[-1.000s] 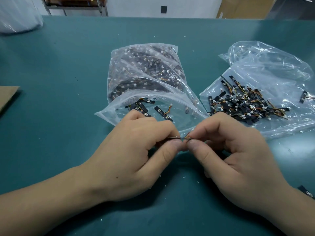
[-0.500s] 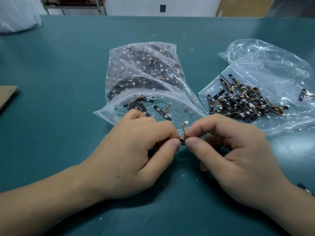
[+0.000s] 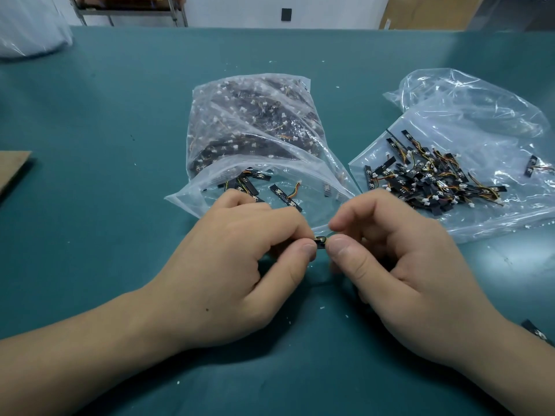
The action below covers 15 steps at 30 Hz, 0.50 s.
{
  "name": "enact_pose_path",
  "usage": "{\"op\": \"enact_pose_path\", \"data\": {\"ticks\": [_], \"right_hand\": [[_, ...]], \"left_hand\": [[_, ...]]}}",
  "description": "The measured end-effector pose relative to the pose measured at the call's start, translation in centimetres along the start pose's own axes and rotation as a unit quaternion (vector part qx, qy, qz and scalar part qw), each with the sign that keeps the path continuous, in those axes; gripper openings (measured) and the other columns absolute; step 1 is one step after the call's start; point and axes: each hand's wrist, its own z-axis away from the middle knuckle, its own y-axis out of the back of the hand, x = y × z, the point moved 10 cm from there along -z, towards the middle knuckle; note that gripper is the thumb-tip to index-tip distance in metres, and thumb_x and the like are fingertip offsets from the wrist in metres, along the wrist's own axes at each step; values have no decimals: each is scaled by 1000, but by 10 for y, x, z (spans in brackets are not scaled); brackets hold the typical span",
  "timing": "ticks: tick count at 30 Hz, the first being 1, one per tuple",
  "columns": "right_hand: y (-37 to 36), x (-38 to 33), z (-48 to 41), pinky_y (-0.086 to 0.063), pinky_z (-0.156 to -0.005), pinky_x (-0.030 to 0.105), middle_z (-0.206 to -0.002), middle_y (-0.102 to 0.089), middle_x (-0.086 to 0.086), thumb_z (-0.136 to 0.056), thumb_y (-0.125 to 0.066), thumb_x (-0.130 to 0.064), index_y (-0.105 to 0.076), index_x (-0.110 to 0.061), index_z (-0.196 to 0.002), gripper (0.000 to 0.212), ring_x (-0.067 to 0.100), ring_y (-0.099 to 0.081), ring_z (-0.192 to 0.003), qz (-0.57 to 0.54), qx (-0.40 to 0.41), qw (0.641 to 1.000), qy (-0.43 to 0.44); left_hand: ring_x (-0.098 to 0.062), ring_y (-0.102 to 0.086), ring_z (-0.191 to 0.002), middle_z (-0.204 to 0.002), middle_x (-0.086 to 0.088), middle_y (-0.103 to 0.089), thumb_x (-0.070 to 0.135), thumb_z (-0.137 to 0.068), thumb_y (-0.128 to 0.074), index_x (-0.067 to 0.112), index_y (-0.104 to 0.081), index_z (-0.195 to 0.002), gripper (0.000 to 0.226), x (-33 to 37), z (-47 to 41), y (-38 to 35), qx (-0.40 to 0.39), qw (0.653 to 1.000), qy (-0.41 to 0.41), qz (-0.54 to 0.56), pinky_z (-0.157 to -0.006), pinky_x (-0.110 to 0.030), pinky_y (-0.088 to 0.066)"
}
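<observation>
A small black strip (image 3: pixel 320 243) w/ a short wire loop on top sits pinched btwn two bare hands, low over the teal worktop (image 3: pixel 105 121), centre frame, just in front of an open bag mouth. Only a sliver shows. That part runs left-right, long axis across the view, one end toward each thumb. Fingers hide the rest, so which end is which can't be told.

L hand (image 3: pixel 240 265): fingers curled tight, thumb & forefinger pinching the strip's left end. R hand (image 3: pixel 405 265): fingers curled too, thumb tip against the strip's right end, forefinger tip hooked just above it w/ a slim gap showing. Whether that finger touches the strip can't be told. Forearms come in from the bottom corners.

Just behind the hands, a clear plastic bag (image 3: pixel 255 124) lies packed w/ like strips & white connectors. Its mouth opens toward the person, w/ a few loose strips (image 3: pixel 285 196) inside near the opening. To the right, near but apart, a second clear bag (image 3: pixel 480 109) lies flat w/ a heap of strips (image 3: pixel 435 180) & orange-yellow wires; on it or in it can't be told. One lone strip (image 3: pixel 533 166) lies apart at the right edge. Another black piece (image 3: pixel 537 333) lies by the R wrist. Left edge: brown cardboard (image 3: pixel 12 172). Far left corner: a third clear bag (image 3: pixel 30 28). White specks dot the worktop.
</observation>
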Motion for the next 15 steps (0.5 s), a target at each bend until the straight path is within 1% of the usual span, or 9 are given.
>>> {"op": "enact_pose_path", "data": {"ticks": [2,4,5,6,8,11,15], "right_hand": [[-1,2,-1,-44,-46,28,-65,-61,-4,-94,-58,-48,-58,-32,-90,17,19,-53,-48,-2,-9,1000,-7],[-7,2,-1,-41,-47,30,-61,-58,1,-97,-53,-47,-59,-26,-82,26,18,-52,-50,7,-52,999,-1],[-10,2,0,-41,-48,29,-61,-59,0,-99,-51,-45,-61,-24,-81,29,17,-53,-51,3,-71,997,2],[-11,2,0,-41,-50,25,-61,-61,-3,-100,-48,-42,-63,-22,-81,31,15,-55,-52,-7,-81,997,4],[-10,2,0,-40,-53,16,-63,-64,-6,-102,-45,-39,-67,-22,-84,33,11,-59,-53,-27,-81,996,2],[-10,2,-1,-39,-54,14,-63,-65,-6,-101,-45,-38,-67,-23,-84,31,10,-59,-53,-23,-75,997,2],[-8,-4,-1,-38,-52,12,-64,-64,-7,-101,-47,-34,-67,-24,-83,29,8,-57,-52,14,-51,998,27]], "left_hand": [[-9,-55,-66,-69,12,-61,29,-99,-50,23,-64,-84,22,0,0,2,5,1000,4,11,-82,-42,-44],[-9,-55,-67,-69,12,-61,29,-100,-49,22,-64,-85,22,-1,0,3,13,1000,9,17,-82,-40,-44],[-9,-55,-67,-70,12,-60,29,-100,-49,23,-63,-85,22,-2,0,4,14,1000,12,18,-82,-38,-44],[-8,-54,-68,-70,13,-60,29,-100,-49,23,-63,-85,22,-2,0,3,12,1000,13,18,-83,-37,-44],[-7,-53,-67,-69,13,-59,29,-100,-49,23,-63,-85,22,-1,0,0,0,1000,9,12,-82,-37,-44],[-7,-50,-65,-67,13,-58,29,-98,-50,23,-63,-84,21,0,0,-2,-11,1000,1,-1,-82,-39,-43],[-5,-52,-65,-68,14,-57,30,-98,-51,24,-66,-86,20,0,0,-2,-20,1000,1,23,-84,-45,-42]]}}
